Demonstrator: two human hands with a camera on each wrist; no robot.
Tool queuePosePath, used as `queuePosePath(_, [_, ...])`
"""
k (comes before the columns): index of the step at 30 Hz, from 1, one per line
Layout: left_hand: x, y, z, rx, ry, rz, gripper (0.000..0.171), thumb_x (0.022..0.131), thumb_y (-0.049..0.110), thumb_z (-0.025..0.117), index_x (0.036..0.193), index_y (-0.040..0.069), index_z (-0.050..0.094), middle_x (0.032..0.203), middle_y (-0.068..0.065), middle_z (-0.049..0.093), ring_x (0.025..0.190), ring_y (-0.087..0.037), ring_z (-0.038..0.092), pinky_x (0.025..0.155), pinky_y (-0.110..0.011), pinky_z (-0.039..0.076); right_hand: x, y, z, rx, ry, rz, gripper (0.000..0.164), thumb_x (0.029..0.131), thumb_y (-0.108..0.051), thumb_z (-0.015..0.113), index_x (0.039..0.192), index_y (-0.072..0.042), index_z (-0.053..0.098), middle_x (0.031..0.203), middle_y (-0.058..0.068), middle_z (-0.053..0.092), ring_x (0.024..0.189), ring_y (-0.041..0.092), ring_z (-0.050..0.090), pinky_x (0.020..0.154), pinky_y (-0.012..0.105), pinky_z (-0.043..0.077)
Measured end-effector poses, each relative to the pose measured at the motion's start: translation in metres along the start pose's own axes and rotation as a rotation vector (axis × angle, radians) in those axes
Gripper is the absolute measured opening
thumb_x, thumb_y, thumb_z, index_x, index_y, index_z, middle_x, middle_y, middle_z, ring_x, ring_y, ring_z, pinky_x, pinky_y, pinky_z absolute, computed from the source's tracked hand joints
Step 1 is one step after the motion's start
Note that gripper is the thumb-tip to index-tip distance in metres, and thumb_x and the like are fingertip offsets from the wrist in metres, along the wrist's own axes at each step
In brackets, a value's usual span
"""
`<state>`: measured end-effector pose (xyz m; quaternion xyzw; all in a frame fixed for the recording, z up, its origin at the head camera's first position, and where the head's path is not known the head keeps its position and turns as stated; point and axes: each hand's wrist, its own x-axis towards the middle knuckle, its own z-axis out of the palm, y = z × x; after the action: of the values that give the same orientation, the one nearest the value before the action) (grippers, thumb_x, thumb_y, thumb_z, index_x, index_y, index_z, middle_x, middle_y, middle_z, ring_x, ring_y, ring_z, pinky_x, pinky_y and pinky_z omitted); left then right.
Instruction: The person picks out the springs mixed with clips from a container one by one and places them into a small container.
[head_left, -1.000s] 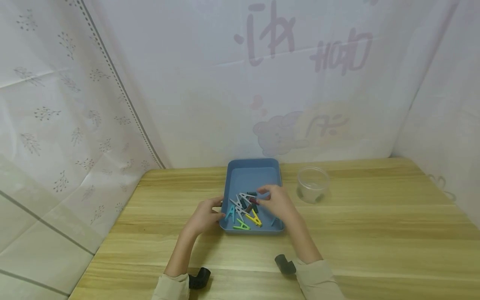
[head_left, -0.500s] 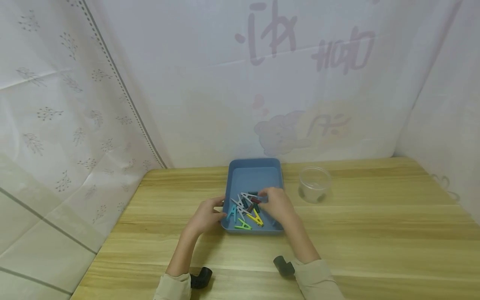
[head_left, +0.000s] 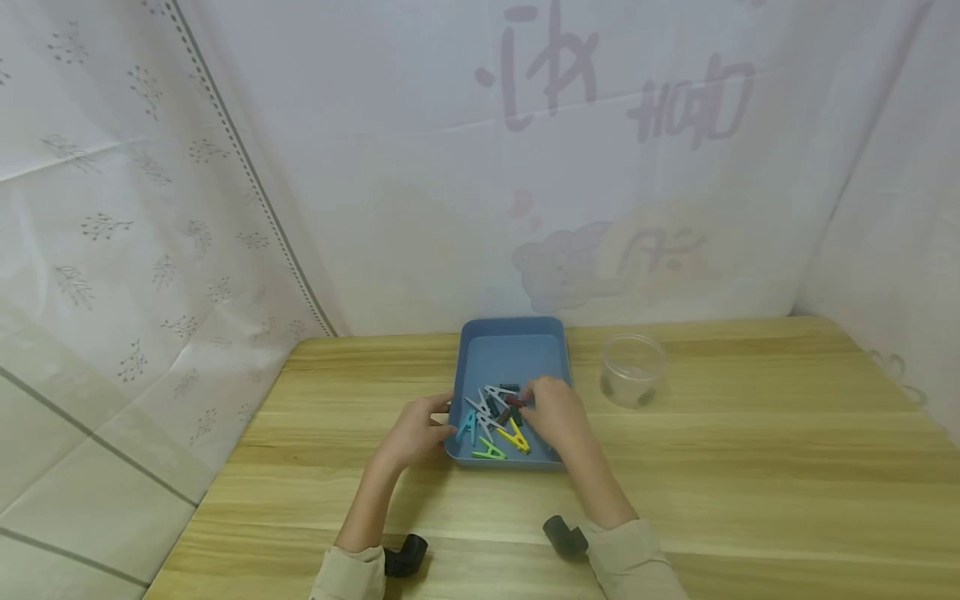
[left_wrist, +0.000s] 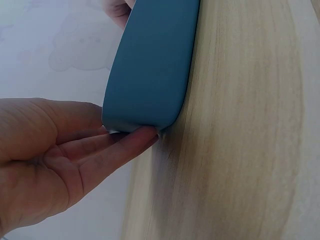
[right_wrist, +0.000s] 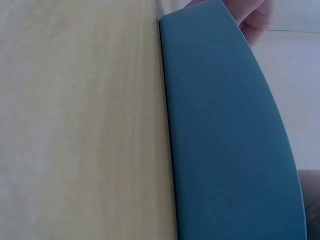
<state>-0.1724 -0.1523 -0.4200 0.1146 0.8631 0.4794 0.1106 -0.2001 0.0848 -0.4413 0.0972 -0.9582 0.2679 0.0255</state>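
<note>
My left hand (head_left: 414, 432) holds the left wall of a blue tray (head_left: 510, 354); in the left wrist view its fingers (left_wrist: 125, 145) touch the outside of the tray's end. My right hand (head_left: 557, 414) reaches over the right wall into the tray. Its fingertips are beside a dark red ribbed piece (head_left: 515, 402), and whether they pinch it I cannot tell. Around them lie grey plastic clips (head_left: 483, 404), a yellow clip (head_left: 515, 437), a green clip (head_left: 489, 450), a light blue clip (head_left: 467, 423) and several dark ribbed pieces. The right wrist view shows mostly the tray's outer wall (right_wrist: 230, 130).
A clear round plastic tub (head_left: 632, 371) with dark pieces near its bottom stands right of the tray. The wooden table (head_left: 750, 467) meets a printed white curtain (head_left: 420, 208) at the back. Black elbow-shaped fittings (head_left: 406, 556) sit by both sleeves.
My right hand has shifted slightly within the tray, staying near the dark red piece. The left hand keeps its place at the tray's wall. The head view has turned slightly left.
</note>
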Motion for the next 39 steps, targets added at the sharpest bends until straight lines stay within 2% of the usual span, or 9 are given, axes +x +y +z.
queuePosePath(9, [0.000,-0.001,0.000,0.004,0.003,-0.002,0.058,0.097,-0.012,0.063,0.151,-0.016,0.043,0.139,-0.041,0.057,0.109,-0.049,0.072,0.075,-0.041,0.066,0.001,0.001,0.002,-0.021,0.017,-0.007,0.010,0.090,-0.007,0.082,0.099,-0.002,0.080,0.104,0.017,0.077,0.101,0.039,0.073,0.083,0.052,0.062])
queuePosePath(16, [0.000,-0.002,-0.001,0.006,0.004,0.011,0.058,0.097,-0.012,0.063,0.151,-0.017,0.043,0.139,-0.041,0.057,0.108,-0.049,0.072,0.075,-0.040,0.066,0.001,0.003,0.003,0.047,0.028,-0.014,0.011,0.092,-0.008,0.080,0.099,0.000,0.079,0.104,0.017,0.077,0.097,0.036,0.073,0.081,0.048,0.062])
queuePosePath(25, [-0.001,-0.001,-0.001,-0.003,0.005,0.011,0.058,0.097,-0.011,0.063,0.152,-0.016,0.043,0.138,-0.040,0.058,0.107,-0.047,0.073,0.075,-0.040,0.066,0.003,0.007,0.000,0.165,0.025,-0.034,0.011,0.094,-0.009,0.077,0.103,-0.002,0.078,0.108,0.015,0.078,0.107,0.037,0.071,0.094,0.052,0.059])
queuePosePath(32, [-0.001,0.000,-0.001,-0.008,0.006,0.007,0.058,0.097,-0.011,0.063,0.152,-0.015,0.043,0.139,-0.040,0.058,0.107,-0.046,0.074,0.074,-0.040,0.066,0.002,0.008,-0.003,0.216,0.021,-0.053,0.009,0.096,-0.009,0.076,0.104,-0.003,0.078,0.105,0.012,0.078,0.089,0.026,0.071,0.083,0.046,0.061])
queuePosePath(39, [-0.001,-0.001,-0.001,-0.017,0.000,0.008,0.058,0.097,-0.012,0.062,0.152,-0.015,0.044,0.138,-0.040,0.058,0.107,-0.047,0.074,0.074,-0.041,0.066,0.004,0.010,-0.003,0.249,0.035,-0.072,0.009,0.096,-0.009,0.077,0.102,-0.003,0.077,0.100,0.010,0.078,0.083,0.021,0.070,0.077,0.041,0.061])
